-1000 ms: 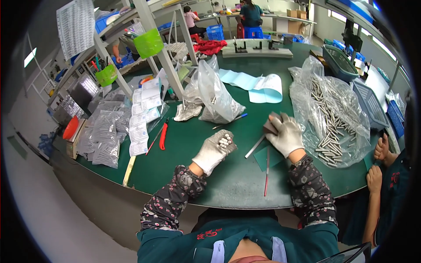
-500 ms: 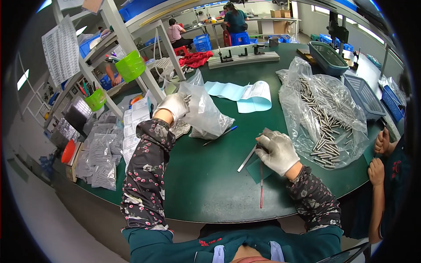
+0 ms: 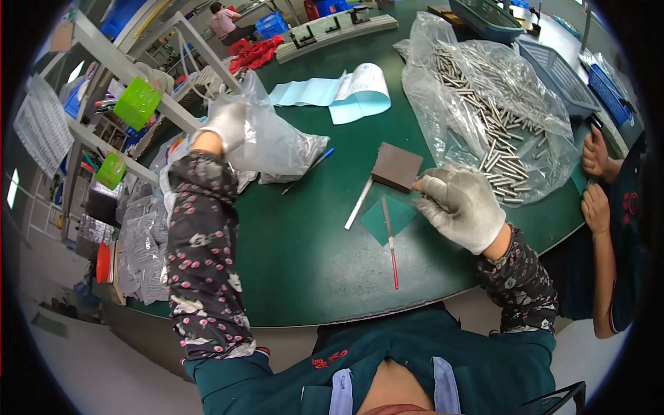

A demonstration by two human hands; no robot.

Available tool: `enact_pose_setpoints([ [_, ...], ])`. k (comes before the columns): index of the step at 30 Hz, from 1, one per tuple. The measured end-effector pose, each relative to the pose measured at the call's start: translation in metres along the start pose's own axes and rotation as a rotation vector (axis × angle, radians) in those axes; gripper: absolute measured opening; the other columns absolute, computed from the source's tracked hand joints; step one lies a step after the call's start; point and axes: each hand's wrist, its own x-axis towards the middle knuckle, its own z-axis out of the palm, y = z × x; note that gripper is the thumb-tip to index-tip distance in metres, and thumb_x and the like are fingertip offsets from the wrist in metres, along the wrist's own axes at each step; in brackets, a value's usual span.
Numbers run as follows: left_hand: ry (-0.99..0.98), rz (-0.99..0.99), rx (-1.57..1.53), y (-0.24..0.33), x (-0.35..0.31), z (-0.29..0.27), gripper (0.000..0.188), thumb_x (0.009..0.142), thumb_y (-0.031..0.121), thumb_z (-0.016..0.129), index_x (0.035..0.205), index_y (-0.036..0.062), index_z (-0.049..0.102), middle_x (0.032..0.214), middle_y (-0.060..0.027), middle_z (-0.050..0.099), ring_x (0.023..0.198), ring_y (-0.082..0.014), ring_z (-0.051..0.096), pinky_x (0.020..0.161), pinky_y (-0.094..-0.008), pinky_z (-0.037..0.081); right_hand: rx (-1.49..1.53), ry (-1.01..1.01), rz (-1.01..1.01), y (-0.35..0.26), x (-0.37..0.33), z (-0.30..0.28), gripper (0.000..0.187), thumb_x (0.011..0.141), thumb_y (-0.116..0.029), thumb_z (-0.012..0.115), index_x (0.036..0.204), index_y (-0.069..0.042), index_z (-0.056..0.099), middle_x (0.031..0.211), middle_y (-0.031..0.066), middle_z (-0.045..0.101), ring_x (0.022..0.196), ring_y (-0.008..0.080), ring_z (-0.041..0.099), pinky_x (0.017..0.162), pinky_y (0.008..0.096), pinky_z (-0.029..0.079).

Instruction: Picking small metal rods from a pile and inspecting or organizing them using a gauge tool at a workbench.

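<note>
My left hand (image 3: 228,128), in a whitish glove, is at the mouth of a clear plastic bag (image 3: 277,149). It is smeared by motion and its fingers are partly hidden. My right hand (image 3: 467,207), gloved too with a bare fingertip showing, hovers beside a dark brown block (image 3: 398,166). Its fingers are loosely bent and apart, with nothing visible in them. Near the block lie a flat whitish strip (image 3: 358,204), a green square sheet (image 3: 377,225) and a thin tool with a red handle (image 3: 394,266). A blue-capped pen (image 3: 318,162) rests against the bag.
Right of my right hand, a large clear bag (image 3: 422,90) spills many metal pins (image 3: 498,124). Blue paper (image 3: 360,93) lies farther back. Baskets (image 3: 560,76) line the right side. Another person's hands (image 3: 598,180) are at the right edge. Small filled bags (image 3: 142,242) sit at left.
My right hand has lifted off the brown block and drawn aside to its right, uncovering it. My left hand has shifted against the plastic bag. The whole view has tilted.
</note>
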Motion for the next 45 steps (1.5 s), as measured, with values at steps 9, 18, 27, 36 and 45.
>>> enact_pose_setpoints([
  [9,0.667,0.451,-0.290,0.104,-0.136,-0.007,0.026,0.071,0.007,0.063,0.095,0.0016,0.056,0.090,-0.0106,0.060,0.086,-0.0233,0.058,0.075,-0.0324,0.045,0.063,-0.112,0.024,-0.001,-0.056,0.000,0.012,0.071,-0.015,0.059,0.076,-0.005,0.059,0.067,0.0108,0.058,0.066,0.0298,0.056,0.060,0.0388,0.044],
  [18,-0.163,0.751,-0.091,0.202,-0.157,0.072,0.065,0.071,0.051,0.057,0.124,0.0174,0.044,0.133,-0.0134,0.033,0.126,-0.0362,0.023,0.102,-0.0518,0.013,-0.139,-0.020,0.205,0.015,-0.078,-0.038,0.014,0.070,-0.017,0.059,0.077,-0.004,0.060,0.066,0.0117,0.057,0.065,0.0294,0.056,0.059,0.0387,0.043],
  [27,0.008,0.590,0.011,0.165,-0.138,0.075,0.049,0.070,0.037,0.057,0.113,0.0132,0.055,0.126,-0.0088,0.043,0.123,-0.0278,0.031,0.101,-0.0529,0.016,-0.308,0.566,-0.546,-0.069,-0.089,-0.115,0.023,0.065,-0.012,0.060,0.088,-0.011,0.060,0.077,0.0063,0.060,0.068,0.0150,0.057,0.048,0.0234,0.042],
  [36,0.133,0.529,-0.019,0.144,-0.104,0.075,0.046,0.066,0.027,0.063,0.108,0.0090,0.056,0.121,-0.0108,0.046,0.120,-0.0281,0.035,0.100,-0.0545,0.018,-0.343,0.706,-0.717,-0.081,-0.092,-0.132,0.015,0.077,-0.021,0.052,0.075,-0.008,0.060,0.064,0.0040,0.055,0.052,0.0151,0.053,0.048,0.0214,0.046],
  [45,0.333,0.556,-0.121,0.194,-0.061,0.067,0.048,0.063,0.019,0.066,0.108,0.0063,0.052,0.114,-0.0104,0.049,0.113,-0.0257,0.042,0.098,-0.0447,0.029,-0.088,0.269,-0.077,0.025,-0.034,-0.065,0.017,0.071,-0.014,0.057,0.086,-0.006,0.057,0.076,0.0122,0.058,0.066,0.0266,0.057,0.059,0.0356,0.044],
])
